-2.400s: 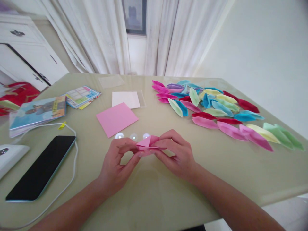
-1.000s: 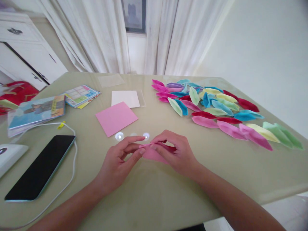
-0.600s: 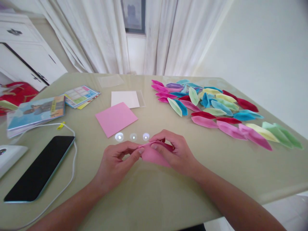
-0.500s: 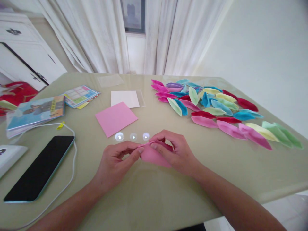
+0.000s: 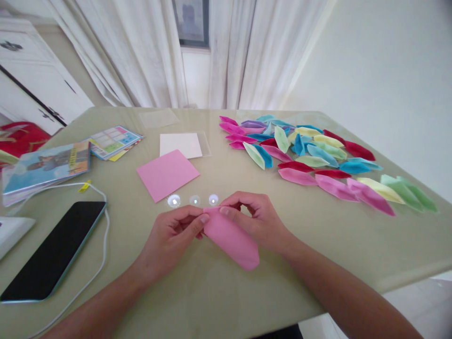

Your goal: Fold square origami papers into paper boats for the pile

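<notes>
Between both hands is a folded sheet of pink paper (image 5: pixel 233 240), its long body slanting down to the right toward me. My left hand (image 5: pixel 176 230) pinches its upper left corner between thumb and forefinger. Along the top edge, my right hand (image 5: pixel 254 219) grips it with the thumb in front and the fingers behind. Just beyond the hands lies a flat pink stack of paper squares (image 5: pixel 168 175), partly over a white sheet (image 5: pixel 181 145). At the right, many folded paper pieces (image 5: pixel 300 176) in pink, red, blue, green and yellow rest in loose rows.
To the left are a black-screened phone (image 5: pixel 52 252), a white cable (image 5: pixel 106 230) and a white device (image 5: pixel 16 230). Behind them lie a picture-covered booklet (image 5: pixel 45 165) and printed cards (image 5: pixel 115 141). Everything rests on a pale green table (image 5: pixel 197 301), with curtains beyond.
The folded pink paper has turned in my hands; its long face now hangs lower and shows more fully. Both hands keep their grip. The view has shifted slightly.
</notes>
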The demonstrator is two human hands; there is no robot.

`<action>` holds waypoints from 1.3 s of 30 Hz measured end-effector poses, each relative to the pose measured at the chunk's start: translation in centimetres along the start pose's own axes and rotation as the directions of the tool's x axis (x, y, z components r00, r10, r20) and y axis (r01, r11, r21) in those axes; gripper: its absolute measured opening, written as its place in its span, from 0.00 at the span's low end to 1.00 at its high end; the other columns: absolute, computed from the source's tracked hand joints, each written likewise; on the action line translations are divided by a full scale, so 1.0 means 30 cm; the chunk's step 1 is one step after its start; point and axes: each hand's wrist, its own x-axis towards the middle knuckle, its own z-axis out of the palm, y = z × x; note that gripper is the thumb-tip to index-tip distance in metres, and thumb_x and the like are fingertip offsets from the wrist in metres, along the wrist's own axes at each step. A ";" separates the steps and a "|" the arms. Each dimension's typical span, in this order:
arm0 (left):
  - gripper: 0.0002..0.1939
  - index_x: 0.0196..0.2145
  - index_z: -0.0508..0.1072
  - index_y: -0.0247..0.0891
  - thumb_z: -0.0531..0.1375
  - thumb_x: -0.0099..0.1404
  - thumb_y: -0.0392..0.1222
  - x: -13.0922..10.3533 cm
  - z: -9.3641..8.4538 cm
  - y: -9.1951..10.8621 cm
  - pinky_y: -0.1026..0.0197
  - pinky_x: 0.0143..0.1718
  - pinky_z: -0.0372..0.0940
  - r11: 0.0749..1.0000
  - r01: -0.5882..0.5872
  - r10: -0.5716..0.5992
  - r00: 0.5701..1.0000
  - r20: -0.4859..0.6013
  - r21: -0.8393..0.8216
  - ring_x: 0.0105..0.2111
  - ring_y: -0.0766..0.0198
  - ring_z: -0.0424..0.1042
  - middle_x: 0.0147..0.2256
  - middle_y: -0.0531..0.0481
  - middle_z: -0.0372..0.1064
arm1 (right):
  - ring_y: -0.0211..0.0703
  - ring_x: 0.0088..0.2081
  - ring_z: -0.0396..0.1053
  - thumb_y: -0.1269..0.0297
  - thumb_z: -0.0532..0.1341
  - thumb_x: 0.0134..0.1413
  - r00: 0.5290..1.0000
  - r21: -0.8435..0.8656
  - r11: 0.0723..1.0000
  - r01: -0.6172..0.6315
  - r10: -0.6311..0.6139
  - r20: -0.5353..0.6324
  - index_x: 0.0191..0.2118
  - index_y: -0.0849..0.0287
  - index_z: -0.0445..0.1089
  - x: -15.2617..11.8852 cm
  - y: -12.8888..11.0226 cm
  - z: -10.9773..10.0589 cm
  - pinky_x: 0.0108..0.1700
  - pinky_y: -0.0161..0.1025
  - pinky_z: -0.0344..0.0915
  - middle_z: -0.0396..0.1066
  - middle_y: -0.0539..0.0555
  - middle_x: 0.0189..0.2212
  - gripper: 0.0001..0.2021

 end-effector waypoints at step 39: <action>0.30 0.65 0.63 0.46 0.68 0.71 0.45 -0.004 0.010 -0.025 0.57 0.44 0.77 0.995 -0.005 0.007 1.000 0.022 -0.102 0.46 0.57 0.79 0.51 0.43 0.77 | 0.40 0.33 0.77 0.60 0.78 0.50 0.994 0.404 0.910 -0.089 0.108 -0.023 0.47 0.55 0.72 0.042 0.062 -0.017 0.38 0.37 0.74 0.79 0.48 0.30 0.21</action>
